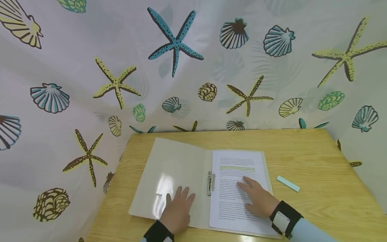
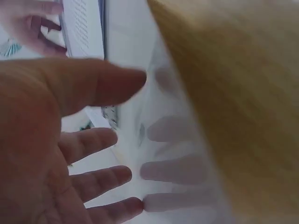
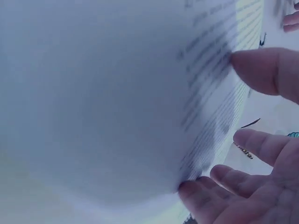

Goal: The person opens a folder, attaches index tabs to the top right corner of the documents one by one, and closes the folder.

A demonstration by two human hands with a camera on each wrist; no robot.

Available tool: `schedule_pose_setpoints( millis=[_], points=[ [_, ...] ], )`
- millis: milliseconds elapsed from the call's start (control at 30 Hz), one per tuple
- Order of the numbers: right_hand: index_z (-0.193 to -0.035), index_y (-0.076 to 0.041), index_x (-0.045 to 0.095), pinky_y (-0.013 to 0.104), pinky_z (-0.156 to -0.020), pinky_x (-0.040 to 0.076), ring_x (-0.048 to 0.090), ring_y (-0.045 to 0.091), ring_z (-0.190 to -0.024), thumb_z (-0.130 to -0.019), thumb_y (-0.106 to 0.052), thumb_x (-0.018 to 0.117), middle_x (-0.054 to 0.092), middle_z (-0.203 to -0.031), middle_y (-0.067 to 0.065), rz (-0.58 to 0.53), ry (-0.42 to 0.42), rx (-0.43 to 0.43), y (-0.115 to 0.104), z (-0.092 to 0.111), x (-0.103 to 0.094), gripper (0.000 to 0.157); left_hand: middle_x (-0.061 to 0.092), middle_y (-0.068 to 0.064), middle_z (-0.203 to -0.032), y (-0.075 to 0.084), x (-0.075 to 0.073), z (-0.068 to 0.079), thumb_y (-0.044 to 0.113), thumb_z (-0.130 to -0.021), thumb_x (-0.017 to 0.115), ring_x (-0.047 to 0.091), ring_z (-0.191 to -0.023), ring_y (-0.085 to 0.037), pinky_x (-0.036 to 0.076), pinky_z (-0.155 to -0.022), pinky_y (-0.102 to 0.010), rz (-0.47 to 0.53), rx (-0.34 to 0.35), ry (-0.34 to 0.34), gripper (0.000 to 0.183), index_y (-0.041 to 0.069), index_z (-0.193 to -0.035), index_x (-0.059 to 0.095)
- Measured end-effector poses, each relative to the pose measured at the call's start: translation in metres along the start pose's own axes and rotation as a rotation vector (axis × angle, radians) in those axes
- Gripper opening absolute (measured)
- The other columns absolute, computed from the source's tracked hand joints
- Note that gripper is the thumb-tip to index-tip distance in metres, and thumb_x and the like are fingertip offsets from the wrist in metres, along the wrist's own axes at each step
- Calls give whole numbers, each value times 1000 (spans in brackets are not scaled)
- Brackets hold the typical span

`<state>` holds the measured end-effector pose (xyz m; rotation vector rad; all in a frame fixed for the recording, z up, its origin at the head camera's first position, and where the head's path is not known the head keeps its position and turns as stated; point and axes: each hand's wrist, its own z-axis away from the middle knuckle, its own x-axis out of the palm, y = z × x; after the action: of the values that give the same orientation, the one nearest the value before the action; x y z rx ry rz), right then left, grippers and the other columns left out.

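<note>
A cream file folder [image 1: 178,168] lies spread flat on the table, with printed sheets [image 1: 229,201] on its right side beside a metal clip [image 1: 210,183]. One line near the top of the page is marked yellow. My left hand [image 1: 178,211] is on the lower part of the bare left cover, fingers spread; in the left wrist view the little fingertip meets its reflection in the glossy cover [image 2: 135,154]. Over the middle of the printed text is my right hand [image 1: 258,198], its fingers loosely extended. The right wrist view shows fingertips touching the page [image 3: 117,116].
A small pale blue strip [image 1: 288,184] lies on the wooden table [image 1: 302,148], right of the folder. A white curtain [image 1: 193,67] printed with shells and starfish hangs behind the table and along both sides.
</note>
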<state>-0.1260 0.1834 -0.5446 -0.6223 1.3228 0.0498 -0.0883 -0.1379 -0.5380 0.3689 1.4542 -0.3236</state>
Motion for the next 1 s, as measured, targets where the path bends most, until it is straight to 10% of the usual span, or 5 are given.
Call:
schedule_pose_setpoints(
  millis=[200, 433, 667, 1000],
  points=[
    [-135, -10, 47, 54, -101, 35, 28, 41, -131, -78, -39, 75, 31, -145, 24, 47, 38, -18, -18, -23, 1, 70, 43, -14, -139, 18, -21, -31, 44, -80, 69, 43, -119, -38, 43, -68, -72, -103, -35, -87, 65, 16, -135, 48],
    [-136, -10, 46, 71, -79, 41, 24, 51, -129, -77, -54, 70, 29, -146, 25, 92, 32, 43, -36, -46, 3, 77, 58, -10, -101, 25, -30, -69, 43, -79, 72, 52, -79, -26, 49, -55, -38, -174, -69, -92, 56, 13, -123, 55],
    [-146, -17, 33, 79, -72, 35, 16, 49, -133, -69, -69, 67, 20, -151, 20, 165, 39, 57, -36, -64, 13, 99, 43, -12, -140, 24, -15, -108, 57, -76, 68, 28, -129, -40, 34, -83, -75, -276, -136, -92, 77, 22, -140, 43],
    [-145, -25, 34, 82, -75, 30, 15, 47, -134, -62, -79, 62, 21, -153, 16, 181, -2, 71, -17, -70, 32, 103, 32, -10, -148, 25, -1, -121, 53, -83, 62, 17, -134, -43, 30, -81, -80, -38, -243, -175, 64, 26, -138, 46]
  ],
)
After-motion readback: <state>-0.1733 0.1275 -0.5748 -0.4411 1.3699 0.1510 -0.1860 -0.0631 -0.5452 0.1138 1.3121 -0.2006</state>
